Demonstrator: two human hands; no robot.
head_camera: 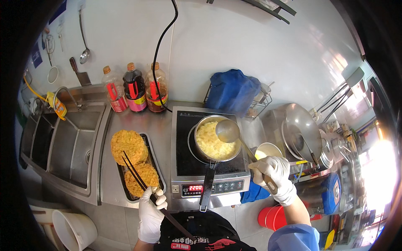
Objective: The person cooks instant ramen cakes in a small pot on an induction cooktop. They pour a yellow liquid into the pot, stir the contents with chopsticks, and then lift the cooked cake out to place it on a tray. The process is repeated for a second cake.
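Note:
In a white disposable glove, my right hand [274,177] grips the handle of a metal ladle [227,130]. The ladle's bowl hangs over a saucepan [201,150] filled with bubbling yellow food [212,141]. That pan sits on an induction cooker [185,169], its black handle pointing towards me. My left hand [151,208], also gloved, holds long dark chopsticks [135,172]. Their tips lie over golden fried cakes [128,146] stacked on a dark tray [154,157] left of the cooker. Whether the tips touch the cakes I cannot tell.
A steel sink [73,147] is at the left, with several sauce bottles [135,89] beside it along the wall. Right of the cooker stand a pale bowl [267,150] and a large wok [303,125]. A black cable [158,47] hangs behind. Buckets, one red [271,217], stand below.

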